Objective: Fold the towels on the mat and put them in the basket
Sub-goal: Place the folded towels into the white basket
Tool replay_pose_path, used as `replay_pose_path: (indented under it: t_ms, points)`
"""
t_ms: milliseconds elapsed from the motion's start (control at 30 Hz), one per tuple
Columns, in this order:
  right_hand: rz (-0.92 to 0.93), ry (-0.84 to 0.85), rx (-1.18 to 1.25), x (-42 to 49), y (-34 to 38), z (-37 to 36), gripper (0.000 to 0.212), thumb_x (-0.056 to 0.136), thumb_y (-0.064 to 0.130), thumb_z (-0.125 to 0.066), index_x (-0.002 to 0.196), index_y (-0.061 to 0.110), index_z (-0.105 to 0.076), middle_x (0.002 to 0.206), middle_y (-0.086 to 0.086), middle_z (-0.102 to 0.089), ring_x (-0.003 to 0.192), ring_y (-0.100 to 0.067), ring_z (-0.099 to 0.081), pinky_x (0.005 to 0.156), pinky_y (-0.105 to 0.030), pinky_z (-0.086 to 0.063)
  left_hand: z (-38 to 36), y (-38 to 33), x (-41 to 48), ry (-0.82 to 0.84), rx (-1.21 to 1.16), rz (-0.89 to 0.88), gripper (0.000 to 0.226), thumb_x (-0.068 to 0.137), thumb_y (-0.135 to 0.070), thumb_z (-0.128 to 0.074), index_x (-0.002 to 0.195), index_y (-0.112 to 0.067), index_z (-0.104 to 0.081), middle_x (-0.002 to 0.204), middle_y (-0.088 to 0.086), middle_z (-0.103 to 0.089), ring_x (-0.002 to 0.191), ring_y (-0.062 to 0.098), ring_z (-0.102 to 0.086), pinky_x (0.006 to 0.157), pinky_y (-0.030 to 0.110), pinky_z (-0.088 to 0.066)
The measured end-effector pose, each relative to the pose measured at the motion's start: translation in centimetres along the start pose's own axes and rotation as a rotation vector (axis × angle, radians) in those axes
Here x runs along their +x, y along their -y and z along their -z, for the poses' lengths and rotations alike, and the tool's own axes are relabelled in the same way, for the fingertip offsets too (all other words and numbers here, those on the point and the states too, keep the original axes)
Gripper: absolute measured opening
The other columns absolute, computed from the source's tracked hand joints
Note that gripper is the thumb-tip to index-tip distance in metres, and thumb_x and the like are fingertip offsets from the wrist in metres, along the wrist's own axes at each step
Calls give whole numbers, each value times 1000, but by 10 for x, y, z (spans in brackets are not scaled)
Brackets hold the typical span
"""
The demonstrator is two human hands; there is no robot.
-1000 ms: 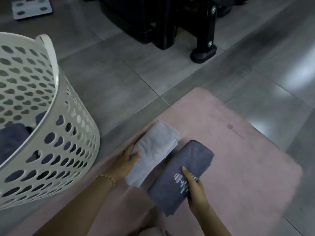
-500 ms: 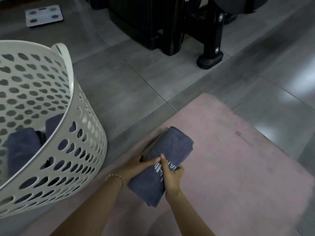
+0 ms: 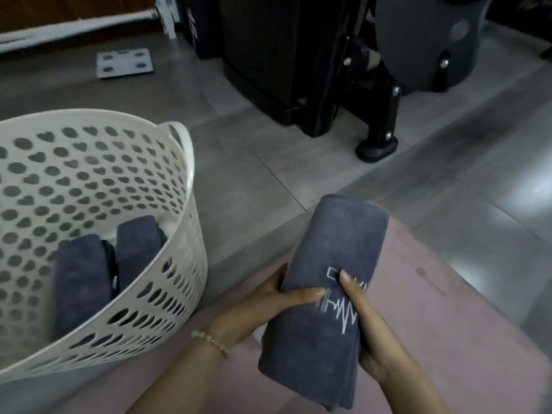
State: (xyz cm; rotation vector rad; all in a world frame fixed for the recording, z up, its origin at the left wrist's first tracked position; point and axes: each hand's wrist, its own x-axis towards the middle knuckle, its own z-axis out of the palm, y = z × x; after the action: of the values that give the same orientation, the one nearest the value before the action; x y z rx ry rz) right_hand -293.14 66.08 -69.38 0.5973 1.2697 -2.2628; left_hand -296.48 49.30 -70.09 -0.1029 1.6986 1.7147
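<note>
Plush grey towel (image 3: pixel 337 240), perforated plastic basket (image 3: pixel 188 162)

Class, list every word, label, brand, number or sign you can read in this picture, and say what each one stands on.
No text can be quoted in full.
Folded grey towel: white embroidered heartbeat line with letters, partly under the left hand and right hand; unreadable.
Pink mat: small square logo with a faint word beside it; too blurred.
Bathroom scale: no legible digits.

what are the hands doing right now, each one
Left hand: holding the folded dark grey towel, thumb laid across its top.
Right hand: holding the same towel along its right edge.
</note>
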Motion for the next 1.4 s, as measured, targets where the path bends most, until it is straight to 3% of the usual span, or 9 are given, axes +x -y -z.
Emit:
replay_pose_path:
  t_ms: [200, 367, 567, 733, 800, 933, 1100, 1267, 1400]
  points:
    - [172, 171, -162, -18, 64, -100, 77, 67, 40, -78, 134, 15, -49, 120, -15, -65, 108, -33, -64, 79, -40, -57, 39, -87, -83, -246, 150, -268, 66, 67, -66, -67, 123, -36, -49, 117, -17, -63, 99, -7, -62, 83, 18, -52]
    - [165, 310, -243, -18, 86, -193, 67, 73, 38, -74, 133, 17, -51, 117, -12, -68, 104, -29, -67, 76, -38, -57, 121, -110, -169, -661, 397, -448, 60, 78, -71, -44, 119, -30, -56, 116, -13, -62, 107, -3, -56, 101, 24, -41]
    - [128, 453, -409, 3, 51, -303, 55, 75, 35, -74, 124, 14, -58, 107, -10, -72, 94, -27, -70, 74, -36, -56, 241, -48, -265, -1257, 983, -290, 76, 80, -69, -31, 135, -19, -46, 133, 5, -53, 123, 23, -46, 105, 35, -34]
    - [-13, 468, -475, 58, -20, -366, 47, 77, 35, -73, 119, 13, -64, 109, -12, -71, 98, -29, -69, 85, -38, -55, 296, 17, -293, -1351, 953, -161, 77, 80, -68, -28, 131, -14, -50, 132, 8, -54, 130, 27, -41, 111, 40, -28]
    - [-66, 443, -503, 85, -52, -382, 61, 69, 38, -80, 122, 14, -62, 110, -12, -70, 100, -30, -68, 92, -43, -53, 301, 35, -293, -1362, 896, -144, 77, 81, -68, -25, 128, -14, -52, 128, 7, -56, 126, 26, -44, 111, 38, -26]
    - [-104, 316, -525, 142, -108, -390, 100, 43, 46, -91, 130, 17, -52, 113, -8, -69, 95, -28, -70, 81, -44, -57, 299, 61, -284, -1416, 915, -135, 72, 86, -62, -20, 126, -15, -56, 131, 4, -57, 138, 21, -32, 117, 26, 1]
    - [-72, 203, -588, 178, -165, -394, 72, 73, 32, -80, 128, 16, -37, 118, -5, -56, 105, -26, -58, 90, -44, -50, 303, 63, -271, -1458, 901, -198, 79, 89, -67, -7, 128, -20, -56, 132, -1, -55, 139, 18, -27, 117, 28, 6]
    - [-166, 322, -686, 208, -203, -390, 82, 76, 37, -76, 141, 14, -32, 132, -9, -55, 111, -28, -59, 93, -43, -50, 308, 65, -266, -1495, 890, -213, 61, 93, -56, -18, 124, -23, -59, 127, -5, -56, 136, 13, -26, 117, 25, 10]
    - [-228, 355, -900, 216, -228, -364, 87, 86, 39, -66, 150, 19, -11, 148, -7, -38, 129, -30, -45, 105, -43, -42, 311, 71, -267, -1505, 881, -248, 51, 95, -46, -25, 119, -22, -63, 123, -8, -58, 133, 11, -27, 117, 26, 9]
